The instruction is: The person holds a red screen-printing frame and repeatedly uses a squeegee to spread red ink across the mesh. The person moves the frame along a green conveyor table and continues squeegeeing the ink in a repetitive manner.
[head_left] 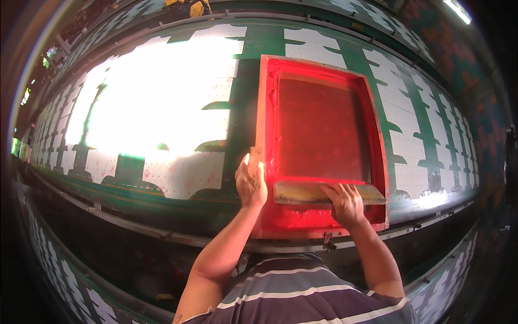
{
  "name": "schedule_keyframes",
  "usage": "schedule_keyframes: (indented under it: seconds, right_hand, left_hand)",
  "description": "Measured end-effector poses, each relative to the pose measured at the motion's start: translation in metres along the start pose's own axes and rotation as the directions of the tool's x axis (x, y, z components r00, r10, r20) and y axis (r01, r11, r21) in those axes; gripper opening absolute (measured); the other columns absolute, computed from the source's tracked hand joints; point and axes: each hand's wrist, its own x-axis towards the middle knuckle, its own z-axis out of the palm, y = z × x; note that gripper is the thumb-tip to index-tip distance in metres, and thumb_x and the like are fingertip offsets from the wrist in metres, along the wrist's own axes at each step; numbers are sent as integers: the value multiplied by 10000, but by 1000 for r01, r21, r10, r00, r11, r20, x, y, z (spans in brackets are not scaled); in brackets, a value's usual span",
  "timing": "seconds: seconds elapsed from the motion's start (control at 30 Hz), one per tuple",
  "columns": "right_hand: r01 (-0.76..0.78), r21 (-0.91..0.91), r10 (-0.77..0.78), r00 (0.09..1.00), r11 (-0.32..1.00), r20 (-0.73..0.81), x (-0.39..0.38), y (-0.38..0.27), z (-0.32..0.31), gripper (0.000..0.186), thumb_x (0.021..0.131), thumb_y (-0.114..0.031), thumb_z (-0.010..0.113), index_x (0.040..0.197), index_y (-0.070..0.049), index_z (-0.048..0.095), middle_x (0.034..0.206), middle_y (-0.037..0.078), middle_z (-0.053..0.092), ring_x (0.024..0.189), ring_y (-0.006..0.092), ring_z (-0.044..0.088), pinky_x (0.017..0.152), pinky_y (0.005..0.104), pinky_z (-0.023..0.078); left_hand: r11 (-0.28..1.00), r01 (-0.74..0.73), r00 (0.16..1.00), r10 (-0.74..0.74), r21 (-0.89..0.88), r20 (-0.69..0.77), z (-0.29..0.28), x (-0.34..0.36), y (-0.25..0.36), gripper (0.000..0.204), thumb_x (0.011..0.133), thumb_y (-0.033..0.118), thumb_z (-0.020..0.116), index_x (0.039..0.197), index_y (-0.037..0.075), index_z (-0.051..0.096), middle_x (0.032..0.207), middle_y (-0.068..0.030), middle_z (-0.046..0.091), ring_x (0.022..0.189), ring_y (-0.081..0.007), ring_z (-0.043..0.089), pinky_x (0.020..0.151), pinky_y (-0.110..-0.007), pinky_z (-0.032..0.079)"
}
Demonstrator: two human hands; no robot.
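Left hand (251, 182): half curled, gripping the left edge of the red screen frame (263, 108).
Right hand (346, 203): fingers closed over the top of the squeegee (301, 193).
Squeegee: lying crosswise inside the frame, near the person's end.
Frame: flat on the green table (246, 86), white pieces (396, 110) on both sides.

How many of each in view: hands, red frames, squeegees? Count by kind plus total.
Hands: 2 (left hand, right hand)
Red frame: 1
Squeegee: 1
Total: 4
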Motion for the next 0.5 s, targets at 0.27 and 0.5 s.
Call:
schedule_keyframes:
  seconds: [0.27,0.5]
  right_hand:
    - [-49,-50,51,998,998,41,155,120,43,555,832,-27,651,1352,-175,772,1160,107,748,1147,350,723,1002,504,574]
    - [-54,-140,47,997,989,-55,288,208,75,579,866,-23,608,1390,-201,774,1310,126,776,1245,361,731,1063,492,593]
  left_hand:
    - [999,27,999,-27,-21,-35,-3,-1,16,495,1138,267,604,1493,-78,590,1431,-298,670,1342,-440,648,1145,-483,510]
    - [997,76,996,-78,-31,-48,-1,2,22,469,1124,228,593,1477,-80,616,1396,-278,701,1303,-370,688,1126,-443,523]
